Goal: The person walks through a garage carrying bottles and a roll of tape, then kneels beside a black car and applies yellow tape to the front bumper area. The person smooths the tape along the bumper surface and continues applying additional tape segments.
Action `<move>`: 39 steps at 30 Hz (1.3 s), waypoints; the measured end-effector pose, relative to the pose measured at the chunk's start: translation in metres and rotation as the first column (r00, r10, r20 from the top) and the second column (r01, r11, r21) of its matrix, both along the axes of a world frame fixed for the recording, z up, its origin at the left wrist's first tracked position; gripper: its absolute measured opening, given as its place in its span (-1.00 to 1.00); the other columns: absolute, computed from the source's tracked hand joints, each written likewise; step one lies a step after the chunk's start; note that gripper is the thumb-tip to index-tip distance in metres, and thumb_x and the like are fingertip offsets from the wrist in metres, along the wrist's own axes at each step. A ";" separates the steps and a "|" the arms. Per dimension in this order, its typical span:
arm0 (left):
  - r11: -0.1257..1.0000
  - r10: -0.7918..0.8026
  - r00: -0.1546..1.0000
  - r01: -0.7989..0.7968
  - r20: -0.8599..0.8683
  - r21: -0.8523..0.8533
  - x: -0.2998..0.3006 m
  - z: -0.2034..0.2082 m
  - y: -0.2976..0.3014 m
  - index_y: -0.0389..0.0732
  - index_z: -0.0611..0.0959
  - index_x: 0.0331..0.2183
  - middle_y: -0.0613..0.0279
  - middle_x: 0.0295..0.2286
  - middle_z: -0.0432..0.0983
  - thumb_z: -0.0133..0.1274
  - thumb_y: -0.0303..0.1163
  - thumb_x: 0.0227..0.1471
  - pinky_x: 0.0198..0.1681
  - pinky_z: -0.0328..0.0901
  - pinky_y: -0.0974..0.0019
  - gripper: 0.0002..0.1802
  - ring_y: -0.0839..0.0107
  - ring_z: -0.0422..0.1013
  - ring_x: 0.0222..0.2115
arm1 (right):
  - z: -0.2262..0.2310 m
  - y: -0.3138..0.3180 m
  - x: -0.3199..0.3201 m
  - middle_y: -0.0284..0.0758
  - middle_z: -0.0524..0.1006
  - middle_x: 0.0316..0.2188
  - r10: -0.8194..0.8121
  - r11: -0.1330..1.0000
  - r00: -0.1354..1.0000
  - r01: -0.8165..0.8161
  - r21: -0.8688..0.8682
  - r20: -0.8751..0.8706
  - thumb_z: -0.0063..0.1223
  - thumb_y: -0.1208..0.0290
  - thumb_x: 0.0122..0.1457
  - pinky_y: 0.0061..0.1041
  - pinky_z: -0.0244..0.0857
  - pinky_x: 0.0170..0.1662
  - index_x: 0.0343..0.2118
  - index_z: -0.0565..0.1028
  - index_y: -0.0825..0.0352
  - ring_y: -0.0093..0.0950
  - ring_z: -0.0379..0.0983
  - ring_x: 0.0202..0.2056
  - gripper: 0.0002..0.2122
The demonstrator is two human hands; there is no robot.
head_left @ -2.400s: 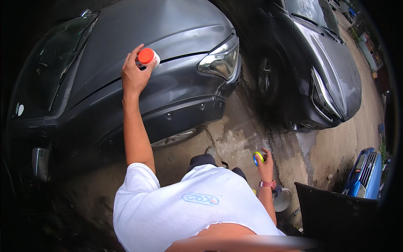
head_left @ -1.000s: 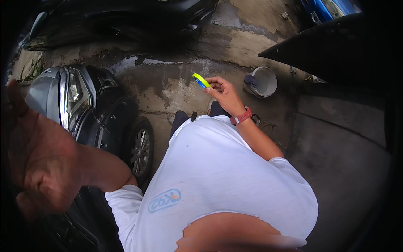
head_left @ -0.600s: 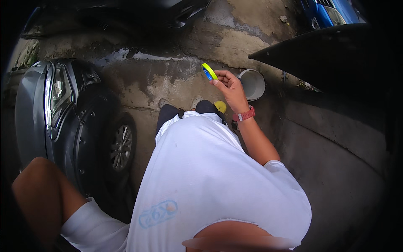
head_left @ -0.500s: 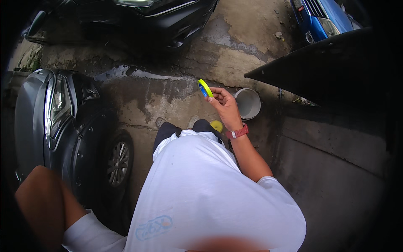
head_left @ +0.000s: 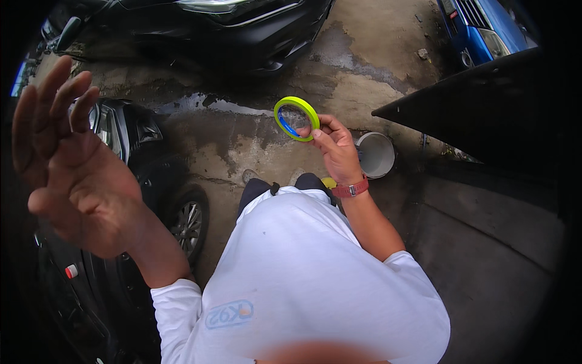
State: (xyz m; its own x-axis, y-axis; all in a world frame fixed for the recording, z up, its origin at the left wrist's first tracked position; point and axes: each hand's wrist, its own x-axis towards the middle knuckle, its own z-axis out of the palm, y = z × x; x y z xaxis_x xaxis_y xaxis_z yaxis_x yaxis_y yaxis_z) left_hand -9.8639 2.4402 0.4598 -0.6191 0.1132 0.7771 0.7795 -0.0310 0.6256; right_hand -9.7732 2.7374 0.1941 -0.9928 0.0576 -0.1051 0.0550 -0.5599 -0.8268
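Observation:
My right hand (head_left: 341, 151) pinches a thin roll of bright yellow-green tape (head_left: 313, 114) by its right side, thumb on the near face. The ring now faces me, and its blue-lined core shows through the hole. A red watch (head_left: 351, 189) circles that wrist. On the left, my left hand (head_left: 79, 176) is raised with its palm showing and fingers apart, holding nothing. It hides part of the dark car (head_left: 154, 176) beneath it.
A whitish bucket (head_left: 386, 145) stands on the wet concrete beyond my right wrist. Another black car (head_left: 242, 45) is ahead, a blue vehicle (head_left: 506, 27) at the far right. A dark panel (head_left: 479, 109) juts in from the right. A yellow object (head_left: 328, 182) shows partly by my leg.
My left arm has swung up from the lower left, bringing the open hand into view. My right hand has turned the tape roll from nearly edge-on to face me.

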 end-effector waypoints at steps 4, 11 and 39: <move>0.772 0.276 0.887 0.025 0.370 -0.635 0.000 -0.169 0.043 -0.04 0.66 0.28 0.08 0.11 0.66 0.49 -0.27 0.15 0.09 0.53 0.12 -0.32 0.17 0.63 0.04 | 0.010 -0.010 0.000 -0.26 0.74 -0.04 0.118 0.986 0.992 -0.123 0.116 0.049 0.26 0.46 0.44 -0.38 0.51 0.20 0.25 0.54 0.43 -0.46 0.68 0.05 -0.63; 0.860 0.329 0.834 -0.071 0.442 -0.506 0.037 -0.250 0.048 -0.18 0.80 0.06 0.08 -0.16 0.78 0.39 -0.53 0.17 -0.10 0.60 0.26 -0.60 0.22 0.73 -0.21 | 0.028 -0.025 -0.002 -0.29 0.71 0.06 0.344 0.818 0.937 -0.330 0.471 0.058 0.37 0.38 0.38 -0.42 0.46 0.17 0.27 0.61 0.35 -0.52 0.60 0.01 -0.56; 0.902 0.331 0.783 -0.098 0.527 -0.420 0.062 -0.245 0.049 -0.20 0.85 0.03 0.08 -0.18 0.80 0.39 -0.59 0.16 -0.13 0.60 0.28 -0.62 0.33 0.74 -0.24 | 0.022 -0.033 0.024 -0.20 0.75 -0.06 0.444 0.749 0.895 -0.398 0.529 0.044 0.34 0.41 0.35 -0.35 0.48 0.18 0.19 0.64 0.40 -0.37 0.68 0.01 -0.62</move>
